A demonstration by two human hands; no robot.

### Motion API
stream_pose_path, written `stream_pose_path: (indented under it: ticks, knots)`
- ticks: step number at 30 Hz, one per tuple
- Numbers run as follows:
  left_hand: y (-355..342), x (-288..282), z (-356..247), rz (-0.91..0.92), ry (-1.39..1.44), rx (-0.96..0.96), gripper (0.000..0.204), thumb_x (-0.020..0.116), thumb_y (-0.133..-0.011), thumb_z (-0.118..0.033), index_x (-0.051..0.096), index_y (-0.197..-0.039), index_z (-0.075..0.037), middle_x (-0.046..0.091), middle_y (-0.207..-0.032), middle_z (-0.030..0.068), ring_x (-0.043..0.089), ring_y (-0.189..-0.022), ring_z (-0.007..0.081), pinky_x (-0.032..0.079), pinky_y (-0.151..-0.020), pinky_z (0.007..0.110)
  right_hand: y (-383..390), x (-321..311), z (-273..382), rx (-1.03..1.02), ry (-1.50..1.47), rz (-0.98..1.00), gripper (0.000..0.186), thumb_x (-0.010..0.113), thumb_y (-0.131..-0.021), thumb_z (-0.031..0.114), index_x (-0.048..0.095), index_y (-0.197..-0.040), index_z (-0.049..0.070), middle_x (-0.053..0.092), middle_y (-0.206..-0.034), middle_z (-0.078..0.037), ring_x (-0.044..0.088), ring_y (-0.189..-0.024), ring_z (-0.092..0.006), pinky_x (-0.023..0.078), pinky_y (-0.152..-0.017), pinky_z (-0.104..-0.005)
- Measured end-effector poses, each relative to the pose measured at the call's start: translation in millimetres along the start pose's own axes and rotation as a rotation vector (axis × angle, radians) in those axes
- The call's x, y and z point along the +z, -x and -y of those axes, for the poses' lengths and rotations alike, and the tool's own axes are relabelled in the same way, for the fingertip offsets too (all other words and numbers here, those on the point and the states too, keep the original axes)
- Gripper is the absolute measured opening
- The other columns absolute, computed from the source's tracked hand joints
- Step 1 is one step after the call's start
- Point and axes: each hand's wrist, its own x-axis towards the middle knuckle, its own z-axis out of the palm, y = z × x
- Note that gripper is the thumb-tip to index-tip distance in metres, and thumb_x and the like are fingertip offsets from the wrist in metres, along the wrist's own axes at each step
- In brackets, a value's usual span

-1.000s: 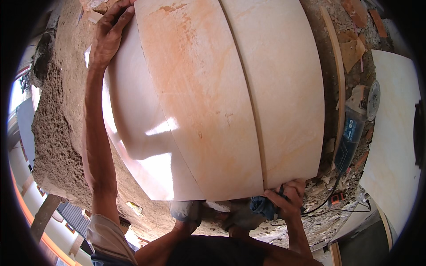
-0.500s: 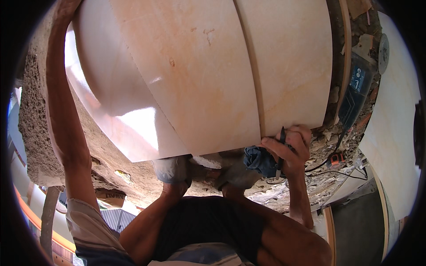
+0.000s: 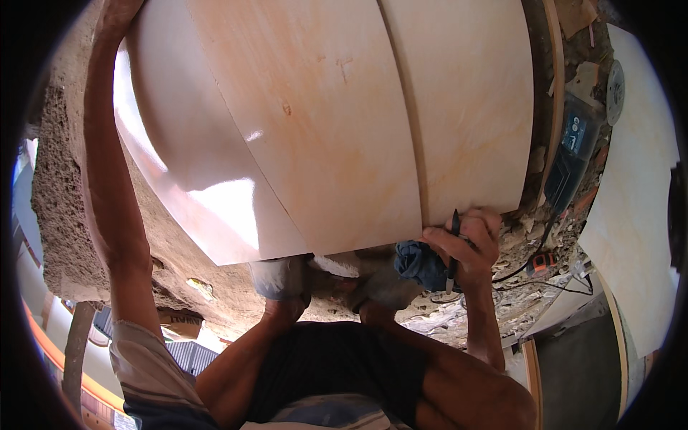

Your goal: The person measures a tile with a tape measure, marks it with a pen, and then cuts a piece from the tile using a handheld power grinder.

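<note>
Large cream and orange marbled tiles fill the space before me. A middle tile (image 3: 330, 150) has a shadowed step along its right side, beside a right-hand tile (image 3: 473, 107). Left of a thin seam lies a paler glossy tile (image 3: 190, 136). My right hand (image 3: 469, 240) is at the near edge by that step, its thumb and forefinger against the tile. A dark pen-like marker (image 3: 452, 269) is held upright between its fingers. My left arm stretches along the far left side; my left hand (image 3: 127, 7) is mostly cut off by the top edge, fingers hidden.
Below my right hand is a crumpled blue cloth (image 3: 419, 264). At right are a wooden strip (image 3: 553, 93), a blue power tool (image 3: 575, 143) with a cable, a round disc (image 3: 615, 92), an orange tape measure (image 3: 542, 262), rubble, and another large tile (image 3: 638, 186). Rough stone (image 3: 68, 201) stands left.
The left part of the tiles and my left arm appear slightly farther right. My right hand stays at the same edge with the marker in its fingers.
</note>
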Motion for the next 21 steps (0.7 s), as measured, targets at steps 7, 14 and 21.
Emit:
stream_pose_path:
  ticks: [7,14,21]
  knots:
    - [-14,-2,5,-0.043,-0.087,0.004,0.053,0.053,-0.115,-0.047,0.067,-0.156,-0.017,0.064,-0.161,0.0064,0.052,-0.155,0.0246,0.037,-0.130,0.042,-28,-23,12,0.021,-0.084,0.066,0.046,0.097,-0.087,0.018,0.080,-0.130,0.014,0.071,-0.099,0.001,0.069,-0.098,-0.0269,0.057,-0.088,-0.0436]
    - [-9,9,-36,-0.148,-0.267,0.088,0.067,0.053,-0.112,-0.061,0.060,-0.160,-0.016,0.061,-0.163,0.0127,0.050,-0.156,0.0318,0.035,-0.132,0.053,-129,-28,-17,0.184,-0.557,-0.256,0.027,0.064,-0.111,0.012,0.060,-0.132,-0.004,0.076,-0.108,-0.020,0.078,-0.098,-0.0258,0.064,-0.086,-0.0402]
    - [91,52,-161,0.094,-0.678,0.458,0.086,0.062,-0.104,-0.073,0.050,-0.165,-0.013,0.056,-0.164,0.0164,0.049,-0.155,0.0388,0.040,-0.129,0.066,-377,-10,-29,-0.152,-0.502,-0.287,0.021,0.080,-0.102,0.013,0.074,-0.118,0.000,0.079,-0.100,-0.007,0.074,-0.090,-0.0158,0.059,-0.084,-0.0337]
